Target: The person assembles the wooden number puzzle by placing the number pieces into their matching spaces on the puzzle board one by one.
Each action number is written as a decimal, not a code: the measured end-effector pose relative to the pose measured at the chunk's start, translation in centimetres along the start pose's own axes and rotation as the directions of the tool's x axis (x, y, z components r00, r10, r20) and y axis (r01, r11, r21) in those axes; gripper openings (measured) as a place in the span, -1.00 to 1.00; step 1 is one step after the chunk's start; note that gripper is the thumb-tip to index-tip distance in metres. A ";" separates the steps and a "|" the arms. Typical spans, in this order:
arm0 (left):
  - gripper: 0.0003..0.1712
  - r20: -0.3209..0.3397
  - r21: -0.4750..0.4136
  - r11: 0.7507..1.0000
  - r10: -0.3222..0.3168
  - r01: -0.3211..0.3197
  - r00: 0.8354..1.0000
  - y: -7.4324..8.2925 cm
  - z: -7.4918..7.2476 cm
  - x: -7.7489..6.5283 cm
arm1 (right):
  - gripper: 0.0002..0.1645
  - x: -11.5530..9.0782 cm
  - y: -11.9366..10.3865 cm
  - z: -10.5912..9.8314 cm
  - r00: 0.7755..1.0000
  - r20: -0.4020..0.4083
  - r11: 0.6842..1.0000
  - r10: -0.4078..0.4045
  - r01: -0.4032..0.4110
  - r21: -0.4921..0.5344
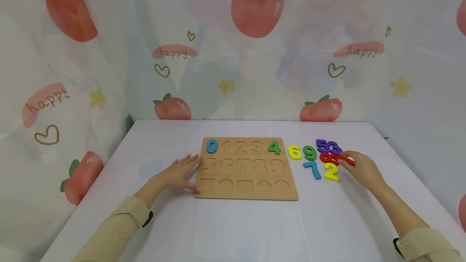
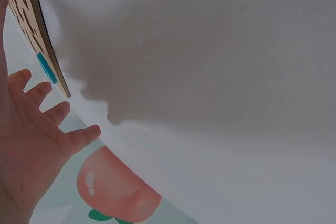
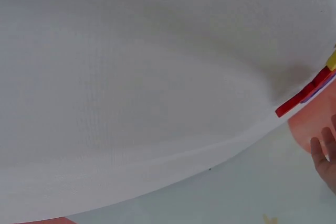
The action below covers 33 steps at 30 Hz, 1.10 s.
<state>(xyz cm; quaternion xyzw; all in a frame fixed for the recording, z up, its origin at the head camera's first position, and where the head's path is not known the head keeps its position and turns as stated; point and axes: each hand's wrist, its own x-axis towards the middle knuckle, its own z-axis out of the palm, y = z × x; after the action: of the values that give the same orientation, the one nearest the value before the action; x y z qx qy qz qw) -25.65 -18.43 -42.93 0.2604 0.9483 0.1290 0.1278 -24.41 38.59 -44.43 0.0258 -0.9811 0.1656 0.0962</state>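
My left hand [image 1: 178, 173] lies with fingers spread at the left edge of a wooden number puzzle board [image 1: 233, 174], fingertips and thumb on its rim. A blue 0 [image 1: 211, 146] and a green 4 [image 1: 274, 147] sit in the board's top row. My right hand [image 1: 364, 171] pinches a slim red number piece [image 1: 349, 161] between thumb and fingers, beside a red 8 [image 1: 329, 157]. Part of that piece is hidden by the fingers. In the right wrist view only some fingertips [image 3: 317, 148] show, near red pieces [image 3: 302, 94].
Right of the board lie a yellow 6 [image 1: 295, 152], green 9 [image 1: 310, 153], blue 7 [image 1: 312, 170], yellow 2 [image 1: 331, 172], purple 5 [image 1: 321, 145] and purple 3 [image 1: 333, 147]. A white table [image 1: 247, 229] carries everything, with a printed curtain [image 1: 255, 80] behind.
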 end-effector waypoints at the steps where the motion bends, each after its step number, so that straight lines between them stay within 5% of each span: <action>1: 0.27 0.005 -0.005 1.000 -0.005 0.005 1.000 -0.1 -0.1 0.1 | -0.54 -0.2 -0.2 -0.4 1.000 0.015 1.000 0.011 -0.011 0.012; 7: 0.38 0.039 -0.025 1.000 -0.008 0.009 0.999 -0.8 -0.4 0.7 | -0.59 -0.6 -1.4 -2.3 0.996 0.072 0.999 0.046 -0.047 0.017; 22: 0.43 0.071 -0.038 0.999 0.018 -0.015 0.997 -1.2 0.0 2.2 | -0.51 0.0 1.3 -2.6 0.981 0.134 0.990 0.139 -0.142 0.016; 33: 0.41 0.127 -0.033 0.999 0.000 0.005 0.992 -1.6 -0.5 2.5 | -0.51 1.3 2.0 -2.0 0.977 0.175 0.991 0.126 -0.130 0.012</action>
<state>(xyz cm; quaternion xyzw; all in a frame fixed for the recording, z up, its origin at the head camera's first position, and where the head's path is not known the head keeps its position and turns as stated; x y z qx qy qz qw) -28.60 -18.51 -43.41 0.2648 0.9363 0.1279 0.1922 -25.53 41.13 -43.00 -0.0218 -0.9834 0.1802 -0.0008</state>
